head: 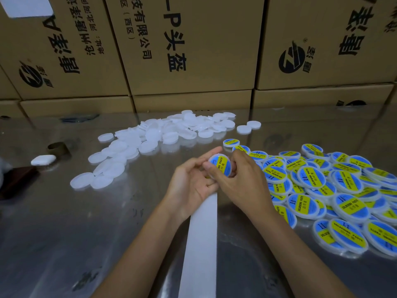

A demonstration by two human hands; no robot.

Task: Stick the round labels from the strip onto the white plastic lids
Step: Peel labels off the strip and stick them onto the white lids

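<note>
Both hands meet at the table's middle around one white plastic lid [221, 164] that bears a round blue and yellow label. My left hand [191, 186] lies palm up beneath it, thumb on the lid's left edge. My right hand [245, 179] curls over the lid from the right, fingers on its rim. A white backing strip [202, 244] runs from under the hands toward me; no labels show on the visible part. Plain white lids [154, 134] lie heaped at the back left. Labelled lids [335, 190] pile up at the right.
Stacked cardboard boxes [193, 50] wall off the back of the shiny metal table [64, 233]. At the left stand a small white case [43, 160], a brown tape core [58, 148] and a dark flat object [17, 179].
</note>
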